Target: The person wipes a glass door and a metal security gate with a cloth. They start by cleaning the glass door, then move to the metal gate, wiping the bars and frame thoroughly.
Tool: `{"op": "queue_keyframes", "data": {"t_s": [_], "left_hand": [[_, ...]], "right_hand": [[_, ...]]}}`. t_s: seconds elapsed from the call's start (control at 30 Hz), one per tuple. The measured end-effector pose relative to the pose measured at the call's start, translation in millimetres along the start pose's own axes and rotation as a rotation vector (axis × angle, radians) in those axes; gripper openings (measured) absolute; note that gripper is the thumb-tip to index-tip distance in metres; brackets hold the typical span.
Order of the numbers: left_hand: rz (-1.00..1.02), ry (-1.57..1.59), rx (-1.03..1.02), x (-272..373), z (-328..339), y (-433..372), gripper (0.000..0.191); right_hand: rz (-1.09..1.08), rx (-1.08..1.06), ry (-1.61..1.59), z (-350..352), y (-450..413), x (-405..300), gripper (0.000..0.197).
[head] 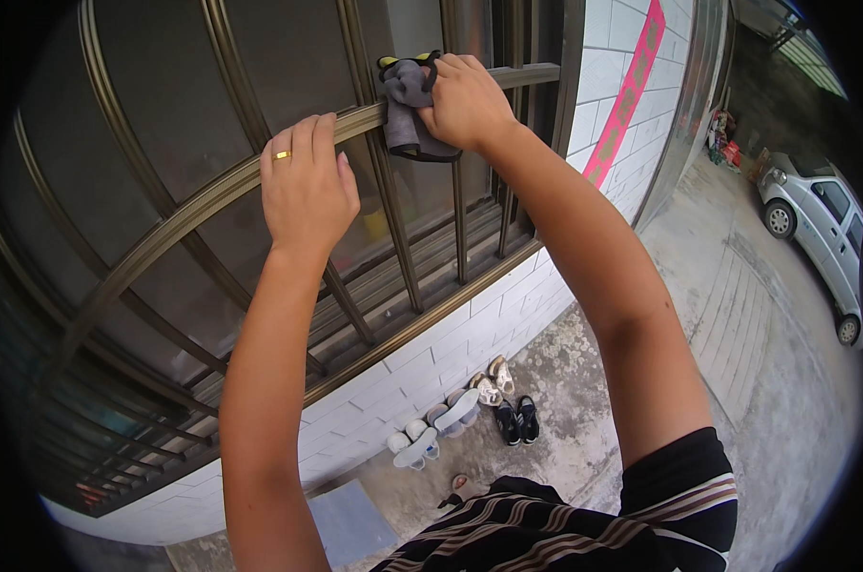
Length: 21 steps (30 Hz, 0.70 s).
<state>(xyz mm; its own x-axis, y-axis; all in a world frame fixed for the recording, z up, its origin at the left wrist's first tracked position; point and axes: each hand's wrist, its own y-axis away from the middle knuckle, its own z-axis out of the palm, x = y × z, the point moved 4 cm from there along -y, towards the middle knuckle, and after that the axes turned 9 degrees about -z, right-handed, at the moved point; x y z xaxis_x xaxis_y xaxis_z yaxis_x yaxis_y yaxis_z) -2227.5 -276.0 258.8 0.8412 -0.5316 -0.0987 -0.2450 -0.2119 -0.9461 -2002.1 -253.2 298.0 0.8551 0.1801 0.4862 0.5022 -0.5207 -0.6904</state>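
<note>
My right hand (471,100) grips a grey cleaning cloth (408,129) with black and yellow edging. The cloth is wrapped over the horizontal rail (188,214) of a bronze-coloured metal window grille, where the rail meets an upright bar (396,214). Further left, my left hand (306,179) rests on top of the same rail, its fingers hooked over it and a gold ring on one finger. No object shows in this hand. Behind the bars are dark window panes (295,64). The cloth and my fingers hide part of the rail.
White wall tiles (417,379) run below the grille. Several shoes stand along the wall's foot, among them black sneakers (517,422) and white shoes (492,382). A grey mat (353,522) lies on the concrete. A pink paper strip (624,93) hangs right; a silver van (818,229) is parked beyond.
</note>
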Motion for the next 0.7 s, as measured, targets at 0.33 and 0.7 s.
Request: {"op": "queue_keyframes", "data": {"t_s": [0.33, 0.7], "left_hand": [[-0.033, 0.0, 0.027, 4.2, 6.9, 0.6, 0.055], [-0.045, -0.04, 0.087, 6.8, 10.9, 2.9, 0.052]], "right_hand": [[0.698, 0.198, -0.139, 23.0, 123.4, 43.3, 0.037], [0.864, -0.106, -0.482, 28.5, -16.9, 56.8, 0.058]]}}
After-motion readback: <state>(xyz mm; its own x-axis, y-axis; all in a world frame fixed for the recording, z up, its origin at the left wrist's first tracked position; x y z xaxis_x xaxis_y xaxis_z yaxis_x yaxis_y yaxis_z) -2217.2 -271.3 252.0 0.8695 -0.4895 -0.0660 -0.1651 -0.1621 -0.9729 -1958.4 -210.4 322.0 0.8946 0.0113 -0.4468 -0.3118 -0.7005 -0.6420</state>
